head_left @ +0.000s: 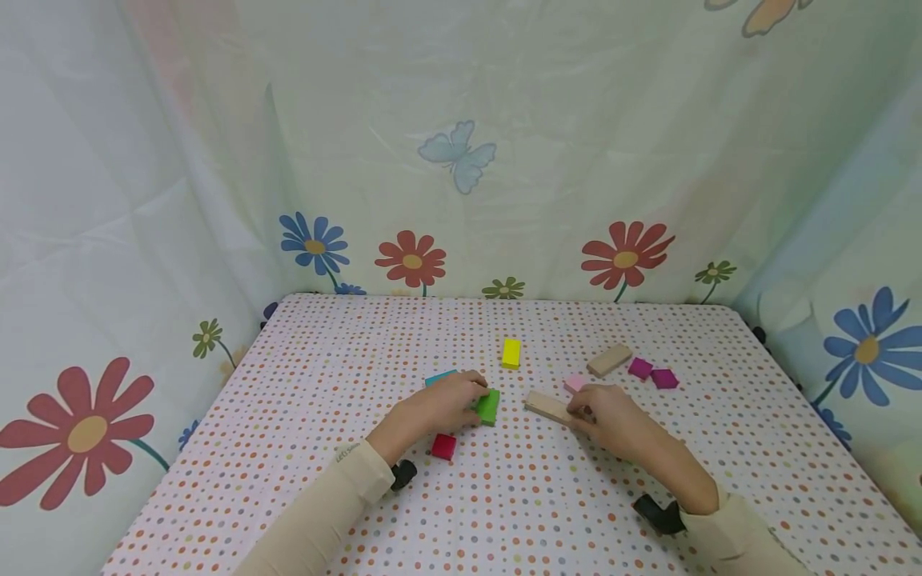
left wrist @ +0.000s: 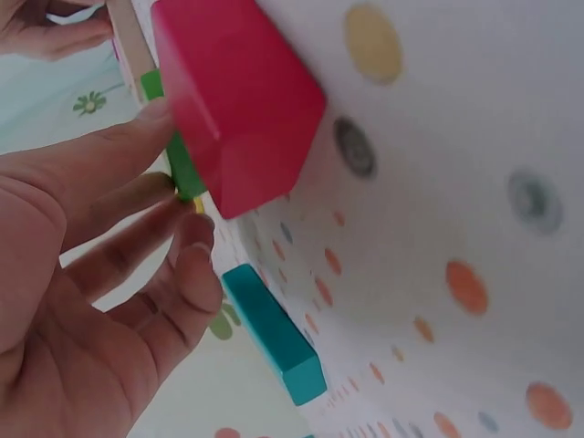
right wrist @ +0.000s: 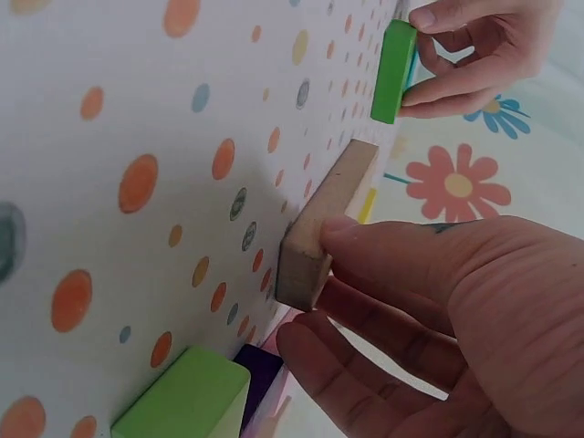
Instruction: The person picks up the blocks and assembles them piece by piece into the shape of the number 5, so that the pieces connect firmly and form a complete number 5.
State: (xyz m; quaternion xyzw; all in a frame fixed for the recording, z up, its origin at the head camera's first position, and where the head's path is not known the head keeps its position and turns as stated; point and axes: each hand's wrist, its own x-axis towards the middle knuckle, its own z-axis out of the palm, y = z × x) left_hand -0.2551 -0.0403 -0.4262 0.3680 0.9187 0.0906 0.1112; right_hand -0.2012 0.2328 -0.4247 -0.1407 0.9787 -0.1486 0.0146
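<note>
My left hand point(head_left: 450, 400) pinches a green block point(head_left: 488, 408) between thumb and fingers, close over the dotted tabletop. A red block point(head_left: 443, 446) lies just nearer than that hand, and a blue block point(head_left: 439, 377) is partly hidden behind it. With thumb and fingers, my right hand point(head_left: 615, 416) grips the right end of a long plain wooden block point(head_left: 546, 406). Its other end points toward the green block, with a gap between the two. Beside the right fingers, the right wrist view shows a light green block point(right wrist: 187, 397) and a dark purple block point(right wrist: 260, 374).
A pink block point(head_left: 574, 383) sits just beyond the right hand. Farther back are a yellow block point(head_left: 511, 354), another wooden block point(head_left: 609, 360) and two magenta blocks point(head_left: 665, 378). Flowered curtain point(head_left: 504, 240) encloses the table point(head_left: 324, 512) at the back and sides.
</note>
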